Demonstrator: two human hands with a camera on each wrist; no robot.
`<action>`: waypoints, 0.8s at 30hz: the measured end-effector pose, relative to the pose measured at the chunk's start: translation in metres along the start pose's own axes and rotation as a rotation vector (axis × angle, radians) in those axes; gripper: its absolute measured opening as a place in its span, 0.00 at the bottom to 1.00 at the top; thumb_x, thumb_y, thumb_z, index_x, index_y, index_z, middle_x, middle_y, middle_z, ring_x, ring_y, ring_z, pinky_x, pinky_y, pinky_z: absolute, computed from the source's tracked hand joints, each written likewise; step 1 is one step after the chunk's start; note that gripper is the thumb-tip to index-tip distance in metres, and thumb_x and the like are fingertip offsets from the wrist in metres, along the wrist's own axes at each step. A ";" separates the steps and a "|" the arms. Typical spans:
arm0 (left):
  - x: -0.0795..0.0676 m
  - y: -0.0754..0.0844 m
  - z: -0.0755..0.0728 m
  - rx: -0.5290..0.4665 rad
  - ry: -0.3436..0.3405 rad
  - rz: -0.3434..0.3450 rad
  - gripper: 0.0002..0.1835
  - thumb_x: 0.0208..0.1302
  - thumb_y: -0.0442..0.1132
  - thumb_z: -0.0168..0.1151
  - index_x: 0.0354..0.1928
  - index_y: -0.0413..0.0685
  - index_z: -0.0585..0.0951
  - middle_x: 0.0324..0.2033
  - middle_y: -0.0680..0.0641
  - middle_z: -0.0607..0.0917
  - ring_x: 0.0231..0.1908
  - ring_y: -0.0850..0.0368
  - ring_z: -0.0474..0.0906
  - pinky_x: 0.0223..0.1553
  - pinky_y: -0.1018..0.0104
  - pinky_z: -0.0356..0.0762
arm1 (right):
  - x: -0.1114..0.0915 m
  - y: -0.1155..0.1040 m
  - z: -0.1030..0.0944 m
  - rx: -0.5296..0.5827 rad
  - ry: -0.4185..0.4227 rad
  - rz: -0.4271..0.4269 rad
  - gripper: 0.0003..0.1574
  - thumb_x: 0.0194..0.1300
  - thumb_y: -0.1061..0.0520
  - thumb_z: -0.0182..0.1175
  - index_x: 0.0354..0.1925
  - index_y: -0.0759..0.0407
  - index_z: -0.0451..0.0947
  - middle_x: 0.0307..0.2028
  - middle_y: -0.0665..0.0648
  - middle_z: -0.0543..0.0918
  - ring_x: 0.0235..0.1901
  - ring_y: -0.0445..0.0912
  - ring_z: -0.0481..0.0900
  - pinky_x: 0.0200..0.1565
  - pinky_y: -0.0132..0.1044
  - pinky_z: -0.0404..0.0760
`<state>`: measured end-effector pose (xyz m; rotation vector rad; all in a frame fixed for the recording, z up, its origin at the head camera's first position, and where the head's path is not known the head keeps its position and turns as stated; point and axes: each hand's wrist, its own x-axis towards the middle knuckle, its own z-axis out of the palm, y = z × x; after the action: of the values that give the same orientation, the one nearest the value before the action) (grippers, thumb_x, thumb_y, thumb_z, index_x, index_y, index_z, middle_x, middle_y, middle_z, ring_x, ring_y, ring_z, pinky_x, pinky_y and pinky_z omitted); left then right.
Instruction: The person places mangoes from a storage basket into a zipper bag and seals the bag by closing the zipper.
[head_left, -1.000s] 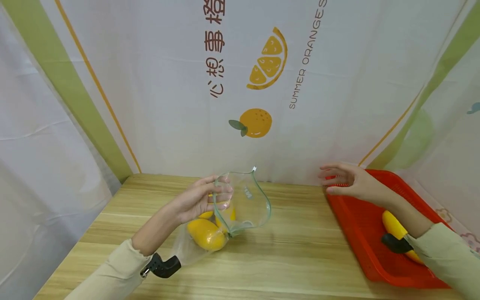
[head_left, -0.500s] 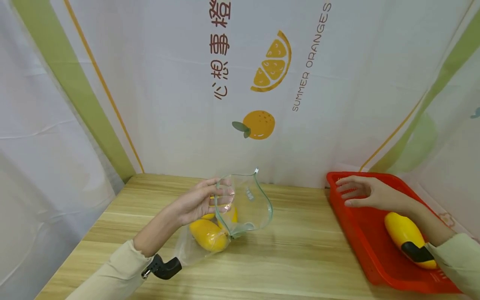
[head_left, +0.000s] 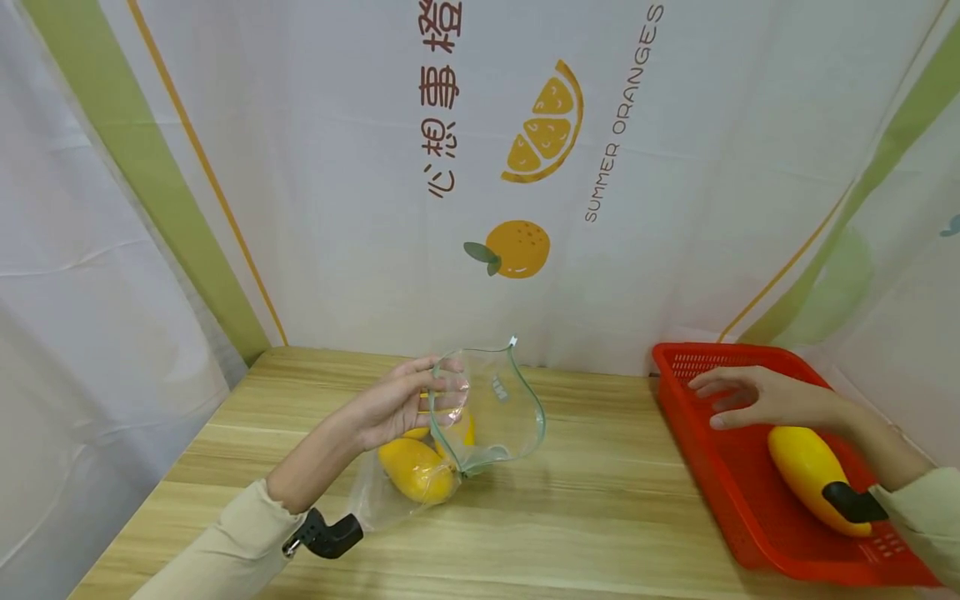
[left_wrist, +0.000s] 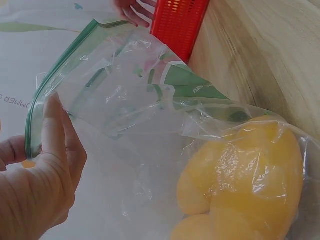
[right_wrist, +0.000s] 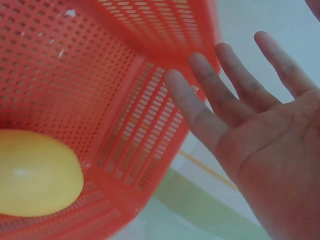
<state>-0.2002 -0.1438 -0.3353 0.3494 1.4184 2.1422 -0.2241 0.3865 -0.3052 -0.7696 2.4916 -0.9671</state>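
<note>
My left hand [head_left: 390,408] grips the rim of a clear zip-lock bag [head_left: 498,421] with a green zip edge. In the left wrist view the thumb and fingers [left_wrist: 54,132] lie on either side of that edge. The bag's mouth gapes toward the right. Several yellow mangoes [left_wrist: 255,185] lie in its lower part. Over the red basket [head_left: 712,475], my right hand [head_left: 795,398] hovers with nothing in it, its fingers [right_wrist: 240,75] spread. One yellow mango [head_left: 808,475] lies in the basket, just below that hand and wrist.
The wooden table [head_left: 592,517] stretches between bag and basket. Behind it hangs a white curtain [head_left: 337,208] with printed oranges. Black wrist-camera mounts [head_left: 330,533] stick out from both sleeves.
My right hand has moved right and slightly down, from the basket's far left corner to above its inside. The left hand and the bag have stayed nearly still.
</note>
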 end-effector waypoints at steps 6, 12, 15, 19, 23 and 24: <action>0.000 -0.001 -0.001 0.000 0.001 0.001 0.13 0.76 0.28 0.45 0.59 0.39 0.68 0.49 0.40 0.78 0.43 0.51 0.84 0.47 0.58 0.86 | -0.009 0.008 -0.006 -0.046 0.017 0.042 0.34 0.69 0.58 0.67 0.67 0.65 0.69 0.61 0.71 0.74 0.53 0.42 0.81 0.46 0.37 0.85; 0.000 -0.001 -0.001 -0.004 -0.005 0.002 0.13 0.76 0.28 0.44 0.59 0.38 0.68 0.49 0.40 0.77 0.43 0.51 0.84 0.48 0.58 0.86 | -0.017 0.016 -0.013 -0.100 0.013 0.067 0.34 0.70 0.57 0.66 0.68 0.63 0.67 0.62 0.68 0.74 0.54 0.47 0.78 0.45 0.37 0.84; 0.000 -0.001 -0.001 -0.003 -0.005 0.000 0.14 0.76 0.27 0.43 0.59 0.38 0.68 0.49 0.40 0.77 0.43 0.50 0.84 0.48 0.58 0.86 | -0.020 0.018 -0.016 -0.081 -0.018 0.128 0.36 0.70 0.56 0.65 0.70 0.64 0.65 0.63 0.70 0.72 0.57 0.58 0.74 0.45 0.45 0.84; 0.000 0.000 -0.001 0.001 -0.003 -0.001 0.14 0.76 0.27 0.43 0.59 0.38 0.68 0.49 0.40 0.77 0.44 0.50 0.84 0.48 0.58 0.85 | -0.023 0.022 -0.019 -0.021 -0.068 0.224 0.42 0.69 0.56 0.65 0.72 0.67 0.59 0.65 0.77 0.66 0.59 0.71 0.69 0.44 0.61 0.83; 0.001 0.000 -0.002 -0.003 -0.003 -0.002 0.14 0.76 0.27 0.44 0.59 0.39 0.68 0.49 0.40 0.78 0.44 0.50 0.84 0.49 0.57 0.85 | -0.028 0.031 -0.022 -0.076 -0.095 0.247 0.42 0.69 0.54 0.66 0.72 0.66 0.59 0.65 0.79 0.65 0.60 0.72 0.67 0.44 0.61 0.82; 0.001 0.000 -0.002 -0.004 -0.002 -0.001 0.14 0.76 0.28 0.44 0.59 0.39 0.68 0.49 0.40 0.78 0.44 0.50 0.84 0.49 0.57 0.85 | -0.030 0.034 -0.023 -0.091 -0.103 0.236 0.42 0.68 0.54 0.66 0.72 0.66 0.60 0.64 0.79 0.65 0.60 0.73 0.66 0.44 0.62 0.81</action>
<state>-0.2017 -0.1445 -0.3365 0.3496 1.4129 2.1426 -0.2239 0.4367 -0.3089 -0.5215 2.4810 -0.7176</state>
